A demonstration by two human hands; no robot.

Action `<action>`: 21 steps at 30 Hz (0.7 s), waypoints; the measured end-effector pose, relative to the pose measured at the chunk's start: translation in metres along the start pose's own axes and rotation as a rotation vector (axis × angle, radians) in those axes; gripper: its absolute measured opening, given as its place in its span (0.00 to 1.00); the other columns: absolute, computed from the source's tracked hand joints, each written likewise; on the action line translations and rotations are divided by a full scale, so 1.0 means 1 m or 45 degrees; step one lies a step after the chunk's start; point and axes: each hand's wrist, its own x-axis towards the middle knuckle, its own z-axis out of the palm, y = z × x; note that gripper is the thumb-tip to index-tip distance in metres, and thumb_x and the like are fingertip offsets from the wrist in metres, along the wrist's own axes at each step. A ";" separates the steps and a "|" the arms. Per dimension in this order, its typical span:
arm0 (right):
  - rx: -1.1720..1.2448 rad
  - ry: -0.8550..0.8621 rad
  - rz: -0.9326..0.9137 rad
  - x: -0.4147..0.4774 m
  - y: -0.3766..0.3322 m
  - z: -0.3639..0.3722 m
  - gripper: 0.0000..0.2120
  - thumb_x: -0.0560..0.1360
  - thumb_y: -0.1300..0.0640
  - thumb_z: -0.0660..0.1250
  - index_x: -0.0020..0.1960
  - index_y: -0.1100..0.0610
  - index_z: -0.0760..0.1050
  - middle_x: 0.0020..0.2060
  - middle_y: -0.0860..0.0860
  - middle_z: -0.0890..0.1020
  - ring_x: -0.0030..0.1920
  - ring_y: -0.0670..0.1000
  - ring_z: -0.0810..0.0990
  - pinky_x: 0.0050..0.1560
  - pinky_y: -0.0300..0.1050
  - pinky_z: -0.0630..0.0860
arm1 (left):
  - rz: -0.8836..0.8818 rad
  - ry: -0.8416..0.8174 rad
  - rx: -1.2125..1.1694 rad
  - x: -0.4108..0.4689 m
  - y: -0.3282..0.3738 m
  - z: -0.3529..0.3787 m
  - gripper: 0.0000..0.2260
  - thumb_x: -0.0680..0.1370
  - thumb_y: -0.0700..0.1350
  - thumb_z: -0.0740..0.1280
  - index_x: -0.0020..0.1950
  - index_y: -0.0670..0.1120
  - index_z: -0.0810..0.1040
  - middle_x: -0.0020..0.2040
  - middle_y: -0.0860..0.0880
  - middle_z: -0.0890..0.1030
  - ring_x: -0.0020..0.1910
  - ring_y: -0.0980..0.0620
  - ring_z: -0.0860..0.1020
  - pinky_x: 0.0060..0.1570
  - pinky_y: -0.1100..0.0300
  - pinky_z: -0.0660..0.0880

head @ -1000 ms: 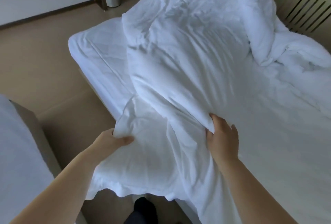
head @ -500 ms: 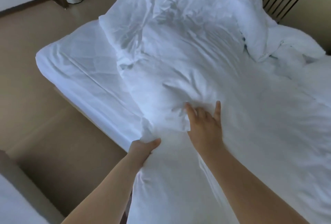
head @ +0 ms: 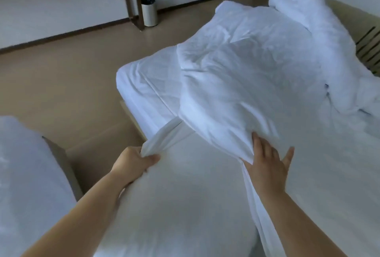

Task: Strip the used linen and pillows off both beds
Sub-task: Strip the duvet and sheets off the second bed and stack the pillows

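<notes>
The left grip (head: 136, 161) is clenched on a bunched linen edge (head: 164, 137); the right grip (head: 267, 166) lies flat, released, against the duvet (head: 246, 76) heaped across the bed (head: 144, 84). A one-sided pull could drag the duvet floorward (only a flat palm restrains it).

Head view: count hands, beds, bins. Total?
Hands: 2 (left hand grips a linen fold, right hand flat on bedding)
Beds: 2 (main bed, left bed)
Waste bin: 1
Total: 5
</notes>
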 end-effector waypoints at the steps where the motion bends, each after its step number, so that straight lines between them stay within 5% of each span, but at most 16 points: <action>1: 0.049 -0.052 0.020 -0.002 -0.002 0.002 0.47 0.46 0.52 0.84 0.61 0.60 0.69 0.44 0.60 0.83 0.38 0.59 0.83 0.49 0.77 0.66 | -0.028 0.044 0.040 -0.005 -0.006 -0.005 0.13 0.73 0.46 0.70 0.30 0.46 0.74 0.17 0.53 0.72 0.23 0.51 0.72 0.30 0.63 0.69; 3: 0.168 -0.128 0.044 -0.006 -0.008 0.000 0.48 0.42 0.55 0.84 0.59 0.65 0.72 0.46 0.63 0.82 0.43 0.64 0.83 0.45 0.76 0.69 | -0.056 0.144 0.098 -0.019 -0.015 -0.008 0.14 0.74 0.48 0.69 0.31 0.45 0.72 0.24 0.51 0.74 0.28 0.49 0.72 0.36 0.59 0.68; 5: 0.273 -0.027 -0.065 -0.005 -0.024 -0.013 0.48 0.43 0.58 0.83 0.61 0.65 0.71 0.53 0.67 0.79 0.54 0.66 0.77 0.52 0.70 0.72 | -0.005 0.242 0.140 -0.036 -0.023 -0.004 0.16 0.74 0.48 0.68 0.31 0.45 0.67 0.27 0.50 0.72 0.28 0.51 0.70 0.35 0.59 0.65; 7: 0.435 0.119 -0.323 0.000 -0.051 -0.031 0.43 0.52 0.56 0.75 0.65 0.60 0.66 0.59 0.67 0.76 0.62 0.62 0.66 0.65 0.59 0.59 | 0.055 0.305 0.116 -0.057 -0.030 0.000 0.14 0.74 0.46 0.68 0.32 0.45 0.68 0.26 0.51 0.71 0.27 0.51 0.69 0.34 0.60 0.65; 9: 0.519 0.141 -0.678 0.008 -0.085 -0.054 0.40 0.56 0.51 0.74 0.66 0.58 0.65 0.62 0.64 0.75 0.65 0.60 0.64 0.67 0.53 0.49 | 0.065 0.362 0.097 -0.079 -0.039 -0.002 0.13 0.75 0.46 0.67 0.33 0.46 0.70 0.24 0.54 0.71 0.26 0.52 0.68 0.33 0.60 0.64; 11: 0.442 -0.107 -0.993 0.015 -0.116 -0.082 0.42 0.63 0.44 0.75 0.71 0.56 0.62 0.69 0.58 0.69 0.72 0.55 0.62 0.70 0.53 0.44 | 0.010 0.448 0.090 -0.101 -0.050 -0.010 0.17 0.74 0.47 0.67 0.28 0.46 0.67 0.17 0.55 0.68 0.25 0.53 0.66 0.30 0.61 0.62; 13: 0.445 -0.572 -1.150 0.019 -0.141 -0.101 0.39 0.72 0.41 0.65 0.75 0.50 0.50 0.76 0.50 0.54 0.76 0.47 0.49 0.72 0.52 0.34 | -0.054 0.568 0.074 -0.122 -0.063 -0.020 0.20 0.74 0.47 0.68 0.26 0.46 0.64 0.14 0.54 0.65 0.24 0.51 0.65 0.30 0.60 0.60; 15: 0.440 -0.733 -1.262 0.015 -0.164 -0.111 0.31 0.75 0.43 0.61 0.74 0.49 0.55 0.74 0.47 0.57 0.75 0.45 0.49 0.72 0.52 0.32 | -0.117 0.692 0.026 -0.143 -0.078 -0.030 0.21 0.73 0.47 0.69 0.25 0.46 0.63 0.14 0.53 0.64 0.24 0.51 0.64 0.29 0.60 0.60; 16: 0.511 -0.683 -1.326 0.008 -0.177 -0.113 0.21 0.76 0.47 0.60 0.68 0.51 0.65 0.69 0.49 0.67 0.72 0.46 0.58 0.74 0.53 0.35 | -0.138 0.754 0.003 -0.152 -0.085 -0.035 0.22 0.73 0.47 0.69 0.24 0.46 0.62 0.14 0.53 0.63 0.24 0.51 0.63 0.29 0.60 0.59; 18: 0.655 -0.265 -1.405 -0.014 -0.206 -0.114 0.07 0.75 0.56 0.57 0.42 0.54 0.72 0.39 0.49 0.77 0.45 0.50 0.77 0.72 0.58 0.57 | -0.171 0.857 -0.054 -0.169 -0.099 -0.046 0.24 0.72 0.46 0.70 0.23 0.47 0.59 0.14 0.53 0.60 0.23 0.52 0.61 0.27 0.60 0.57; 19: 0.760 -0.040 -1.411 -0.026 -0.220 -0.112 0.09 0.71 0.58 0.56 0.33 0.54 0.69 0.28 0.47 0.72 0.31 0.51 0.74 0.63 0.61 0.70 | -0.178 0.892 -0.121 -0.178 -0.108 -0.052 0.24 0.72 0.45 0.70 0.23 0.47 0.58 0.14 0.53 0.58 0.22 0.54 0.60 0.25 0.63 0.56; 21: 1.001 0.147 -1.358 -0.051 -0.249 -0.120 0.12 0.68 0.59 0.56 0.27 0.56 0.70 0.22 0.46 0.72 0.22 0.51 0.71 0.51 0.62 0.77 | -0.178 0.958 -0.335 -0.199 -0.132 -0.067 0.23 0.70 0.46 0.71 0.26 0.46 0.59 0.18 0.55 0.57 0.19 0.55 0.57 0.20 0.67 0.54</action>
